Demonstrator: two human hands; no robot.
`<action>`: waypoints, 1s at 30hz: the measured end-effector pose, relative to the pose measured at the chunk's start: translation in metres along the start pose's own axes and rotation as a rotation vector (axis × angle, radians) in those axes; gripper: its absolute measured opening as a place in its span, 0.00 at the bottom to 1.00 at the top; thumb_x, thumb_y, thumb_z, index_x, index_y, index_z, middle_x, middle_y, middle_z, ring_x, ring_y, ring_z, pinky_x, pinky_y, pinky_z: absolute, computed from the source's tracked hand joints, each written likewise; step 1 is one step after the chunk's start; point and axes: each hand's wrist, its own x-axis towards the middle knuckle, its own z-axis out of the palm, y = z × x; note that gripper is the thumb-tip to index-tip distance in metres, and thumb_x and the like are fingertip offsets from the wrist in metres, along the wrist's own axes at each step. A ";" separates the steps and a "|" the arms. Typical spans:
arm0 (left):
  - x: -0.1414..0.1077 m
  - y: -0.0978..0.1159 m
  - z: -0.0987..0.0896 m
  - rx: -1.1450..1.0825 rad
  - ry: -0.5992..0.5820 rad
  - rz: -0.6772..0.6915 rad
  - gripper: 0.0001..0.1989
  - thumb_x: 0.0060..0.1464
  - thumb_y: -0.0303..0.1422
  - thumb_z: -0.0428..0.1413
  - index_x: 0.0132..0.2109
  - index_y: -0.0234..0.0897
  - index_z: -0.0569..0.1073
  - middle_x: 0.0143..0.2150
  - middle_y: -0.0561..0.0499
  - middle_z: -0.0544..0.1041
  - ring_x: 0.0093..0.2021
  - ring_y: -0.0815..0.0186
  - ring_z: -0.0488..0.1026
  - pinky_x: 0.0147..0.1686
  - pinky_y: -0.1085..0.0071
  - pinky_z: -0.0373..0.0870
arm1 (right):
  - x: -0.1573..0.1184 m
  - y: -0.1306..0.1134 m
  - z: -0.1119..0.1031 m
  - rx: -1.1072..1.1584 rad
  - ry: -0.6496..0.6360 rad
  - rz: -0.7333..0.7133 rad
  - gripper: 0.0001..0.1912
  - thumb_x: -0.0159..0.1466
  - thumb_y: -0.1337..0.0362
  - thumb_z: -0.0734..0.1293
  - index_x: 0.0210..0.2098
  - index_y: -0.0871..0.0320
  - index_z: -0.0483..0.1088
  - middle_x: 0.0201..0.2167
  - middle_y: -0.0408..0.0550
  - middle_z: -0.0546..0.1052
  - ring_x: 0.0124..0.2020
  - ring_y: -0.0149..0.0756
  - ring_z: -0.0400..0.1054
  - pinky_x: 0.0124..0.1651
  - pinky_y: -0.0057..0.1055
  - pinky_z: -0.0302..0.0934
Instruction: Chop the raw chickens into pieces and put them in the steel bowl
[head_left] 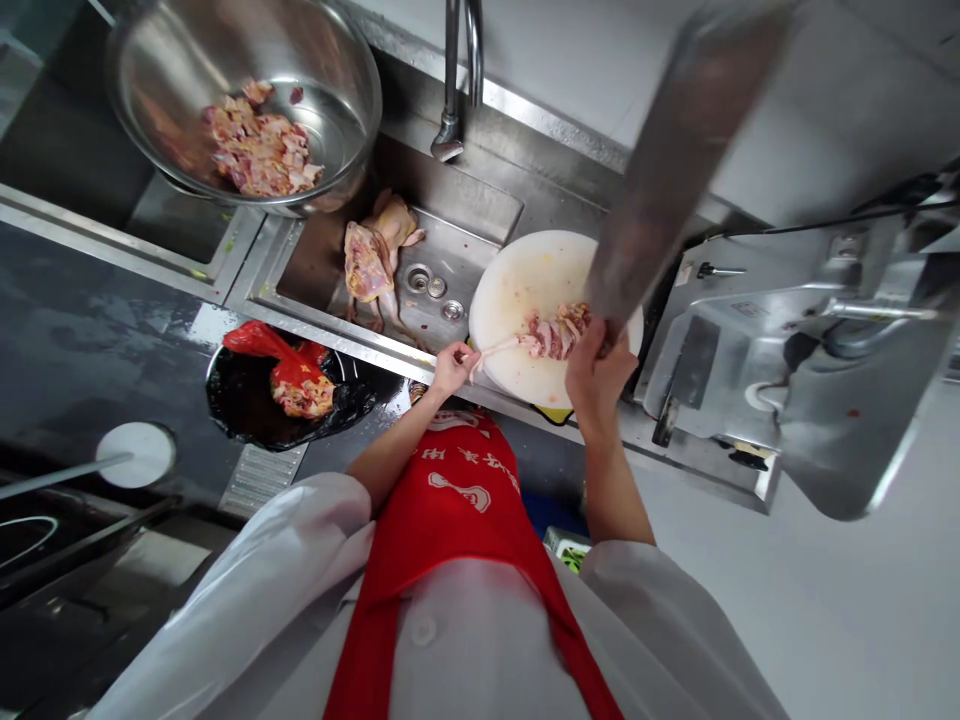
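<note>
Big steel cleaver w/ broad rectangular blade (675,170) looks nearest the cam, raised and blurred above the R hand (600,375), whose fingers wrap its handle; grip partly hidden. L hand (454,368): fingers pinching the foot end of a pale raw poultry leg (501,348), which runs from them onto a round white chopping board (517,270). Red, sliced meat (553,337) lies at its far end, btwn the two hands' fingers.

Step in hand, prob.: chopping the leg crosswise, w/ the thin shank end uncut. A downstroke from here would call for a steady L pinch, w/ fingertips off the blade's line.

Board sits on the steel surface (645,420), yellow cloth (556,414) under its near edge. Left of the L fingers: raw plucked carcass (375,250) in a steel sink (337,335); beyond it, a wide steel bowl (360,100) w/ cut meat (262,150). Nearer, on the L fingers' left: black-lined bin (225,395) w/ red plastic bag (259,342). Right of the R fingers: silver metal machine (840,400), prob. a slicer. Chrome tap (450,130) and pale wall (570,40) beyond the fingers.
</note>
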 end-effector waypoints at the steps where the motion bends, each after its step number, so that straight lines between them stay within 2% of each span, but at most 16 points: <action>1: 0.000 0.000 0.000 0.003 0.005 -0.002 0.15 0.47 0.41 0.65 0.31 0.35 0.71 0.26 0.54 0.71 0.26 0.71 0.66 0.27 0.74 0.62 | -0.005 -0.002 0.007 0.014 -0.014 0.020 0.33 0.73 0.49 0.45 0.57 0.69 0.66 0.41 0.65 0.77 0.45 0.51 0.74 0.45 0.43 0.67; 2: 0.000 0.000 -0.001 0.007 0.007 -0.006 0.15 0.47 0.41 0.65 0.31 0.35 0.71 0.25 0.55 0.71 0.25 0.71 0.66 0.26 0.75 0.61 | -0.011 -0.002 0.019 0.019 -0.076 0.055 0.33 0.73 0.49 0.45 0.53 0.68 0.69 0.39 0.65 0.77 0.44 0.51 0.75 0.44 0.43 0.67; 5: -0.002 0.001 -0.005 0.008 0.009 -0.023 0.15 0.47 0.42 0.65 0.30 0.35 0.71 0.24 0.55 0.70 0.24 0.72 0.65 0.25 0.75 0.60 | -0.028 0.008 0.061 -0.020 -0.397 0.147 0.28 0.72 0.51 0.50 0.41 0.64 0.74 0.32 0.64 0.77 0.40 0.50 0.75 0.44 0.41 0.66; 8: -0.005 0.004 -0.012 -0.039 -0.084 -0.075 0.17 0.45 0.42 0.67 0.34 0.35 0.72 0.25 0.55 0.72 0.23 0.72 0.66 0.23 0.75 0.60 | -0.026 0.029 0.083 0.022 -0.532 0.202 0.22 0.70 0.52 0.55 0.36 0.61 0.72 0.27 0.57 0.76 0.35 0.46 0.74 0.40 0.37 0.67; 10: -0.007 0.006 -0.016 -0.089 -0.125 -0.110 0.19 0.44 0.43 0.67 0.38 0.36 0.73 0.26 0.55 0.73 0.22 0.72 0.66 0.22 0.76 0.59 | -0.018 0.045 0.081 0.132 -0.582 0.286 0.20 0.69 0.50 0.57 0.33 0.58 0.69 0.20 0.49 0.71 0.25 0.39 0.70 0.31 0.32 0.65; 12: -0.007 0.008 -0.016 -0.119 -0.087 -0.119 0.20 0.44 0.43 0.67 0.38 0.36 0.72 0.27 0.54 0.74 0.22 0.72 0.67 0.23 0.76 0.60 | -0.011 0.059 0.072 0.263 -0.628 0.400 0.20 0.69 0.47 0.57 0.31 0.56 0.66 0.15 0.40 0.65 0.16 0.32 0.62 0.22 0.28 0.60; 15: -0.004 0.010 -0.011 -0.119 -0.026 -0.122 0.19 0.43 0.43 0.68 0.34 0.35 0.72 0.25 0.54 0.73 0.22 0.72 0.67 0.23 0.76 0.61 | -0.008 0.068 0.061 0.301 -0.618 0.453 0.20 0.69 0.46 0.57 0.32 0.56 0.65 0.14 0.36 0.62 0.12 0.28 0.57 0.19 0.26 0.56; 17: -0.002 0.011 -0.007 -0.117 -0.021 -0.127 0.18 0.43 0.43 0.67 0.33 0.35 0.72 0.23 0.54 0.72 0.21 0.72 0.66 0.22 0.76 0.60 | -0.009 0.062 0.060 0.190 -0.585 0.374 0.20 0.69 0.48 0.56 0.34 0.57 0.68 0.16 0.40 0.66 0.16 0.31 0.62 0.22 0.26 0.59; 20: -0.001 0.012 -0.005 -0.111 -0.019 -0.123 0.17 0.44 0.41 0.66 0.33 0.35 0.71 0.21 0.55 0.71 0.20 0.72 0.65 0.21 0.76 0.58 | -0.012 0.043 0.065 -0.043 -0.551 0.213 0.20 0.71 0.54 0.56 0.39 0.61 0.72 0.26 0.53 0.76 0.30 0.40 0.73 0.34 0.29 0.64; 23: -0.003 0.015 -0.004 -0.054 0.005 -0.118 0.14 0.45 0.38 0.65 0.33 0.35 0.71 0.18 0.56 0.69 0.18 0.73 0.63 0.19 0.77 0.55 | -0.027 0.030 0.062 -0.236 -0.580 0.129 0.22 0.72 0.58 0.53 0.42 0.64 0.74 0.35 0.62 0.79 0.41 0.45 0.74 0.43 0.31 0.62; 27: -0.009 0.014 0.001 -0.023 0.024 -0.129 0.10 0.45 0.35 0.63 0.34 0.35 0.73 0.20 0.56 0.70 0.19 0.72 0.64 0.20 0.77 0.56 | -0.061 0.037 0.041 -0.284 -0.639 0.135 0.23 0.73 0.57 0.52 0.42 0.63 0.74 0.36 0.60 0.80 0.41 0.43 0.74 0.43 0.31 0.61; 30: -0.012 0.009 0.002 -0.031 -0.026 -0.103 0.09 0.44 0.33 0.63 0.33 0.34 0.74 0.23 0.55 0.72 0.21 0.72 0.65 0.21 0.76 0.59 | -0.068 0.037 0.039 -0.269 -0.647 0.167 0.24 0.73 0.57 0.51 0.42 0.61 0.74 0.35 0.58 0.80 0.39 0.43 0.74 0.43 0.32 0.62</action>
